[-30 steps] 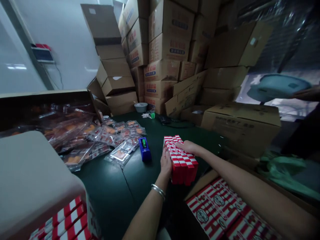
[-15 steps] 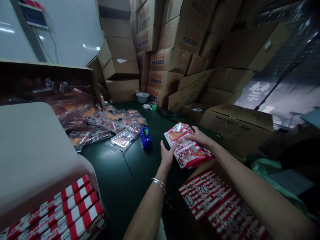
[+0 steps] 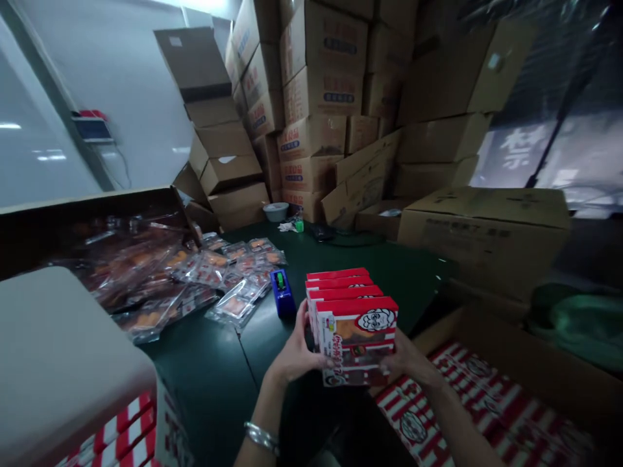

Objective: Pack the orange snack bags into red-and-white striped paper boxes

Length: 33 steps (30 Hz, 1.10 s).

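Observation:
Both hands clasp a stack of several red-and-white printed boxes [image 3: 351, 321], held upright over the dark green table [image 3: 228, 383]. My left hand [image 3: 293, 350] presses the stack's left side, fingers curled round it, with a silver bracelet on the wrist. My right hand [image 3: 407, 358] grips the stack's right side from below. The front box shows a cartoon face and an orange snack picture.
An open carton [image 3: 511, 363] at lower right holds more of these boxes laid flat. A blue tape dispenser [image 3: 281, 292] sits beside clear snack packets [image 3: 228, 272]. A lidded carton [image 3: 63, 363] stands at left. Stacked brown cartons [image 3: 321, 104] fill the back.
The stack was tilted over at the table's middle; now both hands have drawn it closer and stood it upright, front face toward me. The camera view also shifted.

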{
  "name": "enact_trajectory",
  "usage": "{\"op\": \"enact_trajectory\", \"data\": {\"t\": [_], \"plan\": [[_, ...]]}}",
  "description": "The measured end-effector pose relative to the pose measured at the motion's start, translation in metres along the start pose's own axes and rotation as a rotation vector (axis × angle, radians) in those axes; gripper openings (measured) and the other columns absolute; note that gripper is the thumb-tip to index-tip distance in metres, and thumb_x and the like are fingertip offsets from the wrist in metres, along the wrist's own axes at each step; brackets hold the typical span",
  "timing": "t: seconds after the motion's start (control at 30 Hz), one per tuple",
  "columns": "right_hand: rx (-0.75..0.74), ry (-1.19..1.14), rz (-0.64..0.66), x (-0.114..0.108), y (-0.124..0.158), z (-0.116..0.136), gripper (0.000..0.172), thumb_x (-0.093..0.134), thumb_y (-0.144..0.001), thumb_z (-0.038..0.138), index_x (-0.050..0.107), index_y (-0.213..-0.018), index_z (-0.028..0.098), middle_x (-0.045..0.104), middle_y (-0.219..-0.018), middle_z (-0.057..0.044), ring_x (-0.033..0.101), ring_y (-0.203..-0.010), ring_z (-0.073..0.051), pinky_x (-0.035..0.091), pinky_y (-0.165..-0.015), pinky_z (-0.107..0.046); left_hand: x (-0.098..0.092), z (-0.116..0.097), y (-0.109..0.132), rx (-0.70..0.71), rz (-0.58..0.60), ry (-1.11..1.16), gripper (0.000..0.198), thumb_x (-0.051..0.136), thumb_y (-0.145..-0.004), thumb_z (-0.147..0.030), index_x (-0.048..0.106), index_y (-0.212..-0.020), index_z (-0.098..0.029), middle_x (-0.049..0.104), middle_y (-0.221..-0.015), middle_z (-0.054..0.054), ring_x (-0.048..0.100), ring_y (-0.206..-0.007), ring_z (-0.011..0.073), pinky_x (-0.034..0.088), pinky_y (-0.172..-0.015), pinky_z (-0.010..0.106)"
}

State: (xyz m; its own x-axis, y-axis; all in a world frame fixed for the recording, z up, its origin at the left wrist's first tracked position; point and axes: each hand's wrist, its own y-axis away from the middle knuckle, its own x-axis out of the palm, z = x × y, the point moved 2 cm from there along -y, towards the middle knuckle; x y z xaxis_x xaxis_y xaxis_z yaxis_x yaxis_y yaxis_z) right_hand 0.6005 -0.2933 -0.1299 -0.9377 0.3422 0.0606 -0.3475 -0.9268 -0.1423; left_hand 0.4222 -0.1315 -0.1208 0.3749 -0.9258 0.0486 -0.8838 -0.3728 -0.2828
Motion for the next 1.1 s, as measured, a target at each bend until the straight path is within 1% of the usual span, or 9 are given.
{"op": "enact_trajectory", "data": {"t": [0.17, 0.3, 0.4, 0.5, 0.63, 0.8, 0.9, 1.03, 1.1], "plan": [[-0.056, -0.046, -0.071, 0.007, -0.011, -0.004, 0.103, 0.090, -0.046, 0.047, 0.045, -0.135, 0.021, 0.059, -0.130, -0.014, 0.054, -0.120, -0.035, 0.040, -0.103, -0.050, 0.004, -0.004, -0.010, -0.061, -0.058, -0.013, 0.118, 0.088, -0.054, -0.022, 0.017, -0.149, -0.025, 0.044, -0.144, 0.014, 0.041, -0.133, 0.0351, 0.034, -0.110, 0.046], [-0.051, -0.065, -0.086, 0.023, -0.012, 0.000, 0.088, 0.082, -0.060, 0.051, 0.047, -0.136, 0.023, 0.060, -0.130, -0.011, 0.056, -0.119, -0.033, 0.041, -0.102, -0.049, 0.009, -0.012, -0.016, -0.108, -0.083, 0.081, 0.108, 0.086, -0.055, -0.023, 0.024, -0.144, -0.022, 0.051, -0.138, 0.015, 0.047, -0.127, 0.0367, 0.043, -0.103, 0.046], [-0.030, -0.089, -0.084, 0.037, -0.004, 0.009, 0.077, 0.073, -0.069, 0.057, 0.048, -0.134, 0.023, 0.061, -0.129, -0.012, 0.059, -0.115, -0.033, 0.045, -0.098, -0.051, 0.013, -0.019, -0.009, -0.150, -0.115, 0.209, 0.101, 0.085, -0.057, -0.024, 0.028, -0.140, -0.022, 0.054, -0.135, 0.014, 0.052, -0.123, 0.0370, 0.048, -0.097, 0.047], [0.027, -0.104, -0.059, 0.044, 0.008, 0.022, 0.071, 0.070, -0.075, 0.054, 0.047, -0.135, 0.022, 0.063, -0.125, -0.013, 0.061, -0.111, -0.033, 0.048, -0.095, -0.052, 0.018, -0.021, 0.010, -0.233, -0.225, 0.318, 0.086, 0.082, -0.061, -0.025, 0.037, -0.134, -0.021, 0.061, -0.127, 0.014, 0.060, -0.113, 0.0363, 0.050, -0.092, 0.047], [0.098, -0.107, -0.004, 0.048, 0.025, 0.040, 0.086, 0.079, -0.064, 0.053, 0.044, -0.136, 0.021, 0.057, -0.133, -0.015, 0.057, -0.118, -0.032, 0.042, -0.104, -0.048, 0.032, -0.022, 0.043, -0.322, -0.299, 0.527, 0.069, 0.077, -0.067, -0.032, 0.046, -0.127, -0.019, 0.067, -0.117, 0.014, 0.067, -0.100, 0.0353, 0.053, -0.087, 0.048], [0.162, -0.163, 0.085, 0.066, 0.047, 0.051, 0.099, 0.075, -0.065, 0.061, 0.031, -0.145, 0.025, 0.049, -0.141, -0.017, 0.055, -0.120, -0.034, 0.049, -0.096, -0.049, 0.049, -0.032, 0.075, -0.265, -0.377, 0.633, 0.065, 0.078, -0.066, -0.034, 0.050, -0.121, -0.016, 0.070, -0.112, 0.016, 0.070, -0.093, 0.0342, 0.055, -0.083, 0.047], [0.168, -0.155, 0.141, 0.082, 0.061, 0.061, 0.101, 0.078, -0.066, 0.052, 0.024, -0.147, 0.027, 0.051, -0.140, -0.016, 0.058, -0.118, -0.033, 0.049, -0.096, -0.049, 0.052, -0.043, 0.092, -0.220, -0.374, 0.622, 0.067, 0.079, -0.066, -0.030, 0.048, -0.123, -0.015, 0.070, -0.108, 0.014, 0.071, -0.090, 0.0325, 0.055, -0.082, 0.046], [0.175, -0.107, 0.062, 0.102, 0.075, 0.076, 0.098, 0.081, -0.065, 0.038, 0.025, -0.146, 0.025, 0.053, -0.138, -0.015, 0.061, -0.113, -0.034, 0.052, -0.094, -0.048, 0.053, -0.057, 0.118, -0.176, -0.367, 0.645, 0.069, 0.080, -0.067, -0.028, 0.046, -0.125, -0.016, 0.069, -0.112, 0.015, 0.070, -0.093, 0.0309, 0.054, -0.086, 0.045], [0.170, -0.088, 0.087, 0.111, 0.081, 0.084, 0.100, 0.081, -0.064, 0.037, 0.025, -0.146, 0.024, 0.052, -0.138, -0.017, 0.061, -0.112, -0.034, 0.053, -0.092, -0.048, 0.055, -0.065, 0.130, -0.156, -0.390, 0.667, 0.072, 0.081, -0.066, -0.027, 0.044, -0.127, -0.017, 0.068, -0.113, 0.014, 0.069, -0.096, 0.0312, 0.053, -0.088, 0.046]]}}
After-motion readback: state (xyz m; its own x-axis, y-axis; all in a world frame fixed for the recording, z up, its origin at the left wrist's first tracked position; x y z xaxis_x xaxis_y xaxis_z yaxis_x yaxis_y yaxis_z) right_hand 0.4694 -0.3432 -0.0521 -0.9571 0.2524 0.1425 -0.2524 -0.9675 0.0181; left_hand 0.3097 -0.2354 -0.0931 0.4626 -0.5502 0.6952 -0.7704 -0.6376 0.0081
